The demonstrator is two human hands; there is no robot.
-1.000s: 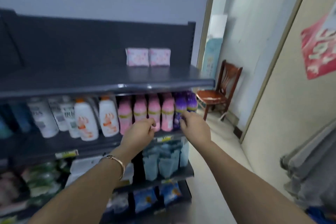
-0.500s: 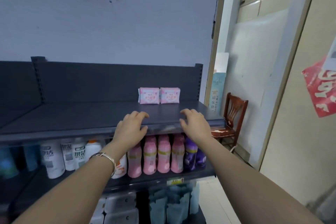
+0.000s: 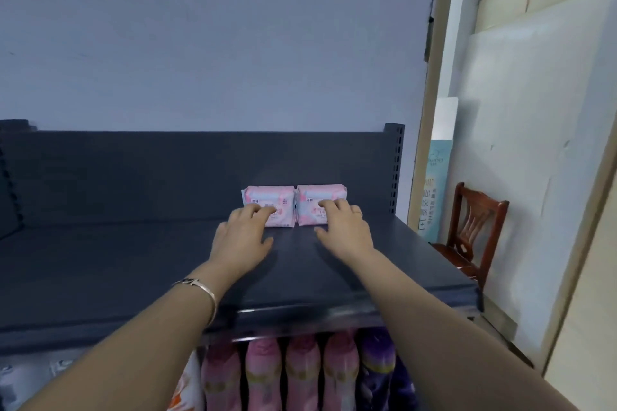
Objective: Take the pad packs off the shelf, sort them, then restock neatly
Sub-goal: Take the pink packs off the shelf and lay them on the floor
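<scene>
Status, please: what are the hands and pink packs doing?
Left hand open, fingertips on left pad pack. Right hand open, fingertips on right pad pack. Both upright, side by side on top shelf. Nothing blocking.

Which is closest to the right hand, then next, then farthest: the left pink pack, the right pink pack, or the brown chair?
1. Right pink pack: the right hand has its fingers on the front of it.
2. Left pink pack: just beside the first pack, on its left.
3. Brown chair: far off to the right, on the floor past the end of the shelf.
</scene>
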